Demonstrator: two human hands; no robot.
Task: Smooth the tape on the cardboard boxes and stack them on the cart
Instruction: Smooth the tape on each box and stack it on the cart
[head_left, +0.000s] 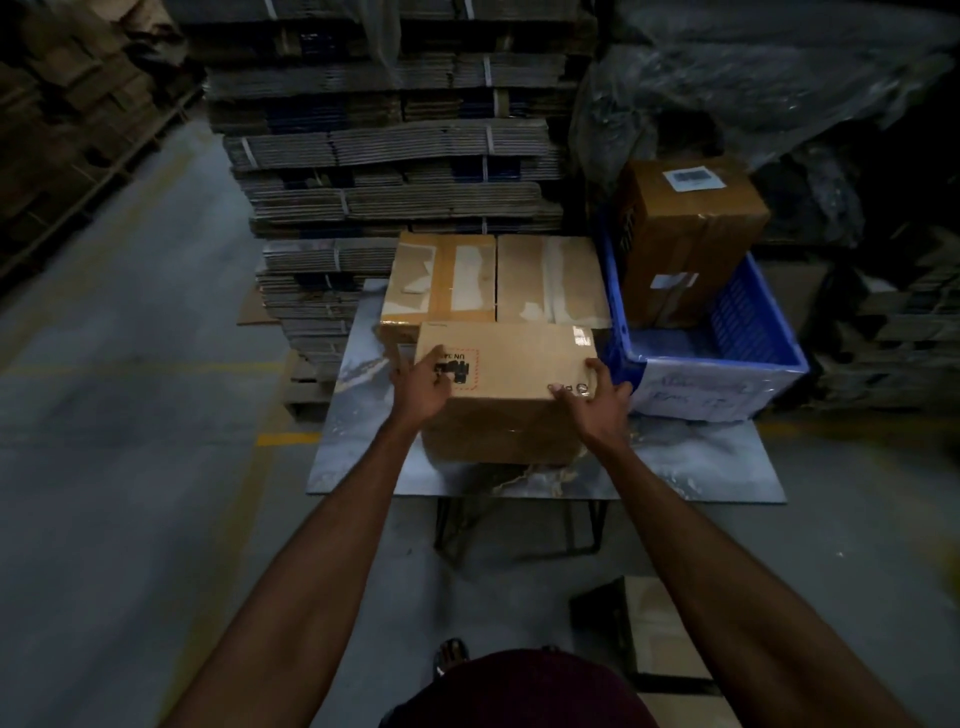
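- Both arms are out over a brown cardboard box with a black printed mark (506, 364), which sits on the marbled grey tabletop (691, 462), near its front edge.
- The left hand (421, 387) lies on the box's top left corner, its fingers (441, 371) loosely bent over the printed mark. They press down and wrap nothing.
- The right hand (597, 397) cups the top right corner. Its thumb lies along the near top edge and its fingers go over the right side, partly out of sight, so I read that as a corner grip.
- Just beyond the fingertips, a glossy patch of clear tape (581, 335) catches the light at the far right corner.
- My guess on handling: stiff walls, a smooth and slightly slick skin, moderate weight. Opposite corners or the two short sides look like the safe hold, palms flat.
- Beyond the fingers, two brown boxes with pale torn tape strips (493, 278) sit side by side, touching the near box.
- Off to the right of the right hand's fingers, a blue plastic slotted crate (727, 358) holds one tall brown carton with a white label (685, 234), standing tilted against the crate's back wall; the crate's near floor shows bare.
- Behind it all, strapped bundles of flattened grey-brown cardboard (389, 140).
- No cart that I can pick out.
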